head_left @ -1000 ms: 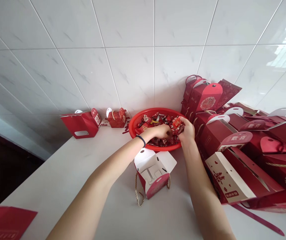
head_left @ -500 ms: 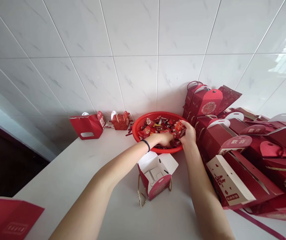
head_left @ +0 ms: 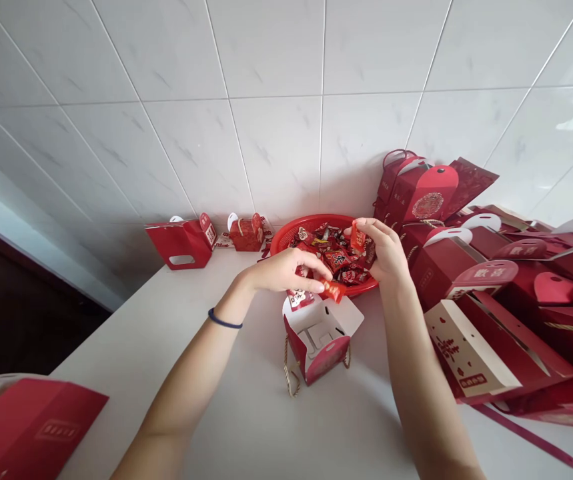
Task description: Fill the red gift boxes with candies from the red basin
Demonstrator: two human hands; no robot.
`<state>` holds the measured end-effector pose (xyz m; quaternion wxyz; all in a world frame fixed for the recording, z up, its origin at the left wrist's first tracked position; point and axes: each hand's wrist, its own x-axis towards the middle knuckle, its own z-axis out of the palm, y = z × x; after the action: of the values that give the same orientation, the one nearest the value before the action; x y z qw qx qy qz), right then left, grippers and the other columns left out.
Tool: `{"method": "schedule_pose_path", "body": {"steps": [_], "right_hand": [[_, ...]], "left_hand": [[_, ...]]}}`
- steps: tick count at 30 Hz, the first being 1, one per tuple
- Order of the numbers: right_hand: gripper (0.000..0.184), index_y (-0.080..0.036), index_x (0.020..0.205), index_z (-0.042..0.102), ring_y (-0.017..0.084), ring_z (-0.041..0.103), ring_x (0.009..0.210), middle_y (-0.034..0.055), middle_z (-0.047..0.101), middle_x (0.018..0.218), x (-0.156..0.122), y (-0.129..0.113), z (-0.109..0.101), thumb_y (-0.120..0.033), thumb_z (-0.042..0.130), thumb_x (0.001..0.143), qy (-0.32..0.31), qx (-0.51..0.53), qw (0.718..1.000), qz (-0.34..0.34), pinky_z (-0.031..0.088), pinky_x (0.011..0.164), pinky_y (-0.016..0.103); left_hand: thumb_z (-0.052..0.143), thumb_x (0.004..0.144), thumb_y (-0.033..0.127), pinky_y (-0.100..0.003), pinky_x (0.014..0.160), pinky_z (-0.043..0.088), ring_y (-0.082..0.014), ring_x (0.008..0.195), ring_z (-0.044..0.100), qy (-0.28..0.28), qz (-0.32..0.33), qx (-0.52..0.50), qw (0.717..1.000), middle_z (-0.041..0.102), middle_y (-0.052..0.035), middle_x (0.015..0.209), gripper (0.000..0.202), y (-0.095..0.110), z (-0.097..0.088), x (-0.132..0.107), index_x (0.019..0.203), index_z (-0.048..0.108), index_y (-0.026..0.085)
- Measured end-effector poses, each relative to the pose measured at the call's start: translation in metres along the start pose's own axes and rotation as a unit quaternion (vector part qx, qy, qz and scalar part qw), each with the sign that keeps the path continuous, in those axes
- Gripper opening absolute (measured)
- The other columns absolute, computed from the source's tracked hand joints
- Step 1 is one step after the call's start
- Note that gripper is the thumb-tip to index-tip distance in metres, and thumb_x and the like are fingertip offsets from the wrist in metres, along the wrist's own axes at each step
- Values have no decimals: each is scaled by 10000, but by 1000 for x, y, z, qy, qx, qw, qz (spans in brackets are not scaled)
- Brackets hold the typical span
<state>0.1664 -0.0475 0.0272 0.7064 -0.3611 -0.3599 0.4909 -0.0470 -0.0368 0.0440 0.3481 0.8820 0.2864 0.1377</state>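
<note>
A red plastic basket (head_left: 291,230) full of wrapped candies stands against the tiled wall. In front of it an open red gift box (head_left: 322,340) with rope handles stands on the white counter (head_left: 246,413). My left hand (head_left: 286,271) hovers just above the open box, its fingers pinched on red wrapped candies (head_left: 333,290). My right hand (head_left: 385,250) is raised over the basket's right rim, closed on more red candies (head_left: 357,238).
A pile of red gift boxes (head_left: 491,293) fills the right side of the counter. Two small red boxes (head_left: 182,241) (head_left: 246,233) stand by the wall at the left. Another red box (head_left: 31,427) lies at the near left corner, by the counter edge.
Both hands have lifted out of the basket with candies. The left hand has drawn back toward me, over the open box. The view has shifted slightly.
</note>
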Motion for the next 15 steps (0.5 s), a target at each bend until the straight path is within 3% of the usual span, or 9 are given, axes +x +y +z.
{"method": "schedule_pose_path", "body": {"steps": [5,9,15], "right_hand": [[177,-164,763,677,96,561,561,6,681,703,-27,-23,11,-299,769,694,-143,-125,981,-33,452,542,200],[94,-154,744,715,86,517,609,-1,665,732,-44,-36,18,-247,729,751,-211,-276,935,-71,408,570,199],[85,-154,726,715,121,560,678,13,669,749,-51,-41,20,-226,697,767,-284,-357,887,-64,423,611,226]], "left_hand": [[645,932,341,-287,809,505,-156,851,657,33,-8,49,998,730,-33,994,225,11,10,-26,1063,775,212],[581,972,309,-272,742,493,-149,794,645,69,-1,50,996,724,-29,908,217,10,24,-28,970,761,187],[572,978,293,-276,755,486,-151,796,655,-30,-11,23,999,752,-18,947,196,8,34,-30,982,738,190]]}}
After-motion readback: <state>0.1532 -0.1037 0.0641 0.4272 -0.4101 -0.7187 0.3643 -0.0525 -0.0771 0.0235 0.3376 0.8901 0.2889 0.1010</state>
